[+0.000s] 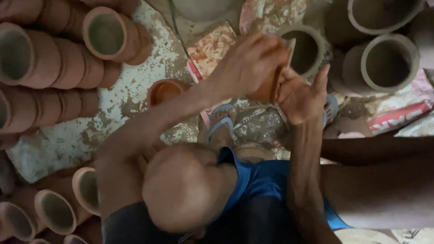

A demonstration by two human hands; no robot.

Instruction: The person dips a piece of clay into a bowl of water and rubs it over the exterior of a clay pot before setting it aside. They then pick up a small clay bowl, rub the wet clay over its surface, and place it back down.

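Note:
Both my hands meet over the floor near the middle of the view. My left hand (248, 63) curls over the top of an orange clay cup (270, 86), fingers closed on it. From below and to the right, my right hand (300, 97) presses its palm against the same cup with the fingers spread upward. Most of the cup is hidden between the two hands. My bent knee (185, 190) and blue shorts (262, 180) fill the lower middle.
Stacks of terracotta cups (54, 63) lie on their sides at the left, with more (54, 210) at the lower left. Grey clay cups (384, 63) stand at the upper right. A small orange bowl (165, 90) sits on the mottled floor, beside my foot in a blue sandal (221, 126).

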